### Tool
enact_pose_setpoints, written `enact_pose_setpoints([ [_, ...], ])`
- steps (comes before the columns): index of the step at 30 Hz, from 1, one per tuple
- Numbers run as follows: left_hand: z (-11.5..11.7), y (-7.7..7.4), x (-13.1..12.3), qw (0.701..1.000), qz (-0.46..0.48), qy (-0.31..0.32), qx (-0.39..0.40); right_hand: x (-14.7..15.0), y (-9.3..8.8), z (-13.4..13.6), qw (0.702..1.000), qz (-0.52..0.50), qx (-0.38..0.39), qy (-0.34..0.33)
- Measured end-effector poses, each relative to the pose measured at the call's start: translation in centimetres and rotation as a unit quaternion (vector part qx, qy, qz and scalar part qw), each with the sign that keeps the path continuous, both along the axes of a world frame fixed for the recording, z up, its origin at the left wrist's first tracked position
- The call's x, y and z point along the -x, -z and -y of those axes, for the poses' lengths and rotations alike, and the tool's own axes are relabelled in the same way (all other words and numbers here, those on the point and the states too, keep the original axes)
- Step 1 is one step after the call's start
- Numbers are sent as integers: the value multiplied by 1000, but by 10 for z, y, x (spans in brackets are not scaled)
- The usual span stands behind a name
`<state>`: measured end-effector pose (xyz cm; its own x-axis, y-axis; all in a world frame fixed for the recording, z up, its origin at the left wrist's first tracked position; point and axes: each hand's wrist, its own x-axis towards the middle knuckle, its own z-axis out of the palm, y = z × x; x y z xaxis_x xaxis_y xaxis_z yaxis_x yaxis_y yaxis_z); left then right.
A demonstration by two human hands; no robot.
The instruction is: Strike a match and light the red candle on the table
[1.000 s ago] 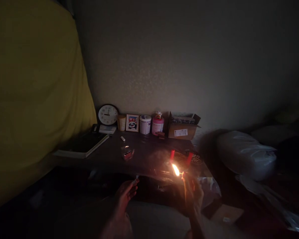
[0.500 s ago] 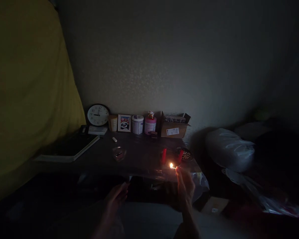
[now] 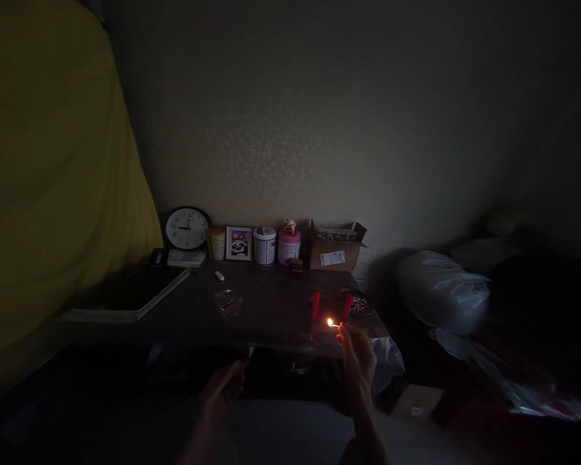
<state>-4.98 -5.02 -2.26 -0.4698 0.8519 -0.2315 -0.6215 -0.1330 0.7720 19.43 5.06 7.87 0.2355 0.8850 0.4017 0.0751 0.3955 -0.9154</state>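
The room is very dark. My right hand [image 3: 356, 358] pinches a lit match [image 3: 332, 323] whose small flame burns just in front of two short red candles [image 3: 315, 305] standing on the dark table [image 3: 266, 310]. The second red candle [image 3: 348, 306] stands to the right of the first. My left hand [image 3: 221, 394] hovers low before the table's front edge, fingers loosely curled; whether it holds anything is lost in the dark.
Along the wall stand a round clock [image 3: 186, 228], a small framed picture [image 3: 239, 243], a white tub [image 3: 264, 245], a pink tub [image 3: 289, 245] and an open cardboard box [image 3: 336, 248]. A book [image 3: 130, 296] lies at left. A yellow curtain [image 3: 53, 194] hangs left. A white bag [image 3: 443, 290] lies right.
The match flame has shrunk a lot and the scene has darkened. The camera pulled back slightly. My left hand dropped lower and its fingers are less visible.
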Motion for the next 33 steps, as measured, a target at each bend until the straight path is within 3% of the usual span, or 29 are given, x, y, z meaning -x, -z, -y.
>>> enact_pose_setpoints([
  [19, 1, -1, 1, 1000, -8, 28, 5, -1, -20, -16, 997, -50, -20, -50],
  [25, -3, 1, 2, 999, -23, 6, 23, 3, -22, -34, 996, -68, -28, -57],
  [33, 5, -27, -12, 1000, 2, -2, 9, 11, -12, -64, 993, -89, -28, -66],
])
